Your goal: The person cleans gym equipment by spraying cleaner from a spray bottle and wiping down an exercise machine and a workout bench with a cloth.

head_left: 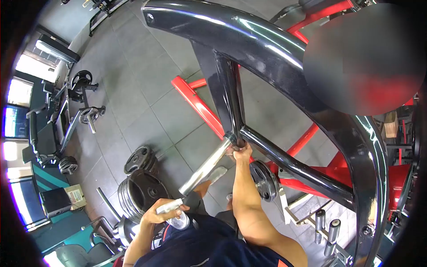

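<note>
The left hand was closed around the spray bottle, just beside the silver bar's free end. The bar slanted away to the black frame; the right hand was nearer there, its grip one could not tell. Floor separated bar and weight plates.

Cannot see past the round blurred patch at two o'clock. Cannot make out every finger of the right hand, partly hidden at the black frame, just off centre toward four o'clock. Can follow that frame only to the bottom edge at four o'clock, the torso likewise at six. Cannot read any lettering on the weight plates between seven and eight o'clock.
</note>
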The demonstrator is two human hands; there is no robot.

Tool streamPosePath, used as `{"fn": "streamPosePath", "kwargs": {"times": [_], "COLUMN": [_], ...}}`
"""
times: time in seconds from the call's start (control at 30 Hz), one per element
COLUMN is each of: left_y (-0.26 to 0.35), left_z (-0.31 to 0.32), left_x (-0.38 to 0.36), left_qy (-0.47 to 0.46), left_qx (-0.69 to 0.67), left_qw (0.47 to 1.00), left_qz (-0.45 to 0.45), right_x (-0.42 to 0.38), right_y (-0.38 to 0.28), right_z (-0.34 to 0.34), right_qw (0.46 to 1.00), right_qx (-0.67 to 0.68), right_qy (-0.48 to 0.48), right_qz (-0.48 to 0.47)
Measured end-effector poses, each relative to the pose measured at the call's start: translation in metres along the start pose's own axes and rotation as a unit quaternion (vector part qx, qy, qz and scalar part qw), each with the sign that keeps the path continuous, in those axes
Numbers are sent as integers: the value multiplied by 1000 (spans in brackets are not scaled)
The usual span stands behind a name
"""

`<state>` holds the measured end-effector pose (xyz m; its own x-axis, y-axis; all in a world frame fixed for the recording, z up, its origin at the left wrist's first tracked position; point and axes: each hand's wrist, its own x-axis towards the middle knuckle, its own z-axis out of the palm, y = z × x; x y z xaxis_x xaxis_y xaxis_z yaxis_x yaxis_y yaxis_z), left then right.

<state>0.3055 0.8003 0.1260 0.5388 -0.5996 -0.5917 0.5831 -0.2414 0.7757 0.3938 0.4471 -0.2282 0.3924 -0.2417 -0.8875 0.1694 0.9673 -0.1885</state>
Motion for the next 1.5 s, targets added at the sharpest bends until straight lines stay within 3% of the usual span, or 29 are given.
{"fn": "streamPosePath", "kwargs": {"times": [0.07, 0.17, 0.23, 0.3, 0.4, 0.43, 0.5, 0.6, 0.63, 0.67, 0.7, 0.73, 0.8, 0.83, 0.97, 1.07, 1.1, 1.17, 1.23, 1.33, 1.37, 1.4, 1.5], "left_y": [3, 18, 23, 47, 105, 122, 151, 178, 191, 199, 197, 200, 205, 203, 209, 211, 214, 220, 232, 250, 263, 276, 300], "left_z": [-1, 2, 10, 30, 74, 89, 112, 153, 164, 175, 187, 196, 211, 221, 256, 270, 272, 277, 280, 278, 274, 267, 248], "left_x": [6, 23, 51, 72, 91, 98, 100, 104, 96, 90, 92, 90, 88, 91, 84, 89, 87, 92, 94, 96, 90, 78, 80], "left_qy": [-18, -70, -120, -151, -192, -205, -267, -341, -348, -352, -351, -369, -397, -421, -487, -555, -575, -614, -632, -653, -648, -629, -592], "left_qx": [35, 77, 156, 239, 303, 325, 345, 352, 383, 416, 391, 418, 471, 449, 471, 465, 481, 450, 452, 381, 397, 427, 416], "left_qw": [999, 994, 969, 920, 860, 815, 780, 727, 721, 716, 694, 673, 629, 598, 499, 508, 532, 504, 466, 456, 467, 514, 533], "left_qz": [15, 27, 152, 270, 363, 433, 449, 481, 459, 437, 492, 485, 474, 513, 540, 466, 394, 408, 423, 469, 452, 397, 440], "right_x": [11, -106, -196, -263, -385, -416, -464, -512, -529, -558, -568, -577, -594, -601, -601, -624, -636, -665, -694, -723, -729, -732, -736], "right_y": [-12, -44, -65, -82, -103, -108, -114, -126, -138, -148, -157, -162, -164, -164, -159, -180, -186, -195, -200, -202, -203, -206, -225], "right_z": [-30, -2, 17, 24, 59, 66, 73, 67, 56, 53, 40, 27, 3, -10, -53, -79, -87, -101, -102, -99, -98, -98, -97], "right_qw": [999, 998, 983, 937, 880, 862, 820, 746, 684, 589, 537, 483, 448, 432, 300, 375, 379, 383, 395, 402, 400, 399, 409], "right_qx": [16, 7, -150, -336, -412, -414, -408, -455, -530, -626, -648, -671, -712, -732, -816, -816, -802, -771, -743, -732, -733, -731, -720], "right_qy": [28, -65, -97, -98, -219, -260, -322, -275, -251, -175, -162, -146, -93, -68, 111, 118, 92, 39, 51, 41, 36, 36, 52], "right_qz": [3, 20, 27, 0, -89, -132, -239, -402, -433, -480, -515, -543, -533, -523, -482, -423, -452, -508, -537, -549, -550, -552, -558]}}
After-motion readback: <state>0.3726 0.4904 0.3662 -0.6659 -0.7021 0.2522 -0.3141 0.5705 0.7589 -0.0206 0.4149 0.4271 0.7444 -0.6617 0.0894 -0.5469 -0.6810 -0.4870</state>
